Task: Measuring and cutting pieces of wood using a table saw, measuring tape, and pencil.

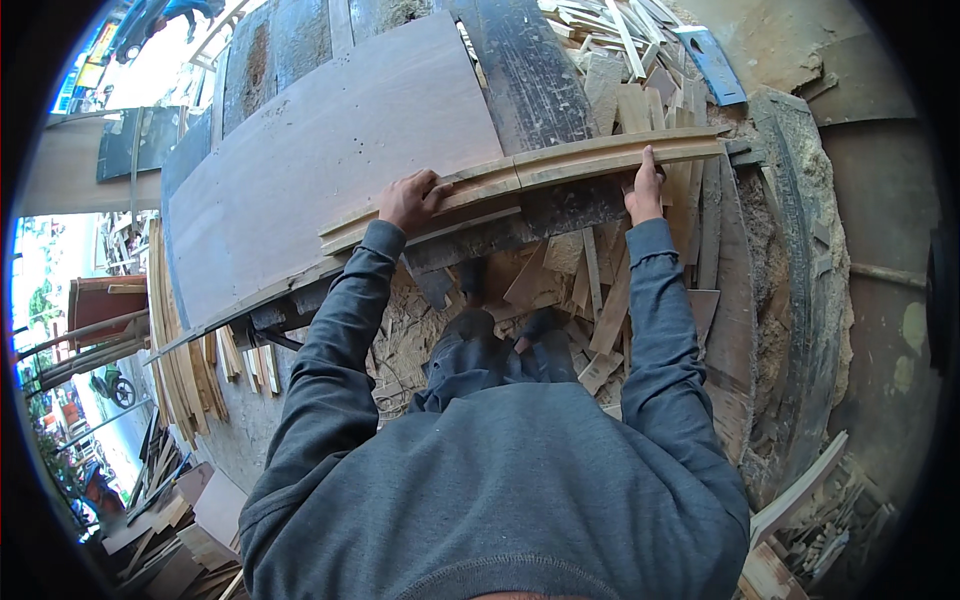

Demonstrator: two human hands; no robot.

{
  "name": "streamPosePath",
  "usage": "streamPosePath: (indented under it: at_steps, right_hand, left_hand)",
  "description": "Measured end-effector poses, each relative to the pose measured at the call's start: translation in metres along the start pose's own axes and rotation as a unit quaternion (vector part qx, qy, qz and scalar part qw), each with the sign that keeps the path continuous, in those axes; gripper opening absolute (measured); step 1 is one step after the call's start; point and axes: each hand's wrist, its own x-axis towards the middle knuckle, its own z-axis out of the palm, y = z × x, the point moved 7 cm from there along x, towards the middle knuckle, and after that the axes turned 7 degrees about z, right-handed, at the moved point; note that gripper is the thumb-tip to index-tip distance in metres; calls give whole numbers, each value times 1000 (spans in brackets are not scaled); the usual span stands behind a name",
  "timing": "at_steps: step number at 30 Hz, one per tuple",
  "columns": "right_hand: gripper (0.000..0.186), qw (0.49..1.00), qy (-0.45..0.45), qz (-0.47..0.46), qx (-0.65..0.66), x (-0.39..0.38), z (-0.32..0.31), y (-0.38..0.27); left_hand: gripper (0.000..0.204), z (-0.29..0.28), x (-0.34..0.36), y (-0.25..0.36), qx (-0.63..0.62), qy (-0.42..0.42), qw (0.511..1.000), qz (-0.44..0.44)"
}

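Observation:
A long wooden moulding point(575, 159) with a groove along it lies across the near edge of the workbench, from middle left to upper right. A thin dark line crosses it near its middle. My left hand point(408, 200) is closed over its left part, with the fingers curled on top. My right hand point(645, 190) grips it near the right end, thumb up against the face and the other fingers mostly hidden below. Under its left part is a large pale plywood sheet point(330, 150), which rests on dark, worn bench planks point(520, 70).
Loose offcuts point(630, 60) are heaped behind the bench at the right, near a blue panel point(711, 65). Wood scraps and shavings cover the floor around my feet. Long boards point(175, 340) stand at the left. A rough, dust-covered beam point(800, 250) runs along the right.

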Motion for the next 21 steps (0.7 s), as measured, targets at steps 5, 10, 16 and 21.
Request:
streamPosePath:
  at_steps: [5, 10, 16, 21]
  right_hand:
    - [89, 997, 36, -20, -62, -20, 6, -3]
    - [92, 994, 73, -26, -79, -31, 8, -7]
    - [86, 994, 60, -63, -60, -21, 8, -3]
    - [87, 994, 55, -71, -66, -18, 3, -3]
  left_hand:
    - [34, 2, 1, -10, 3, -13, 1000, 9]
    - [32, 4, 1, -11, -17, -3, 999, 31]
    - [33, 5, 1, -12, -8, 1, 1000, 25]
    - [47, 0, -13, -2, 35, 13, 998, 53]
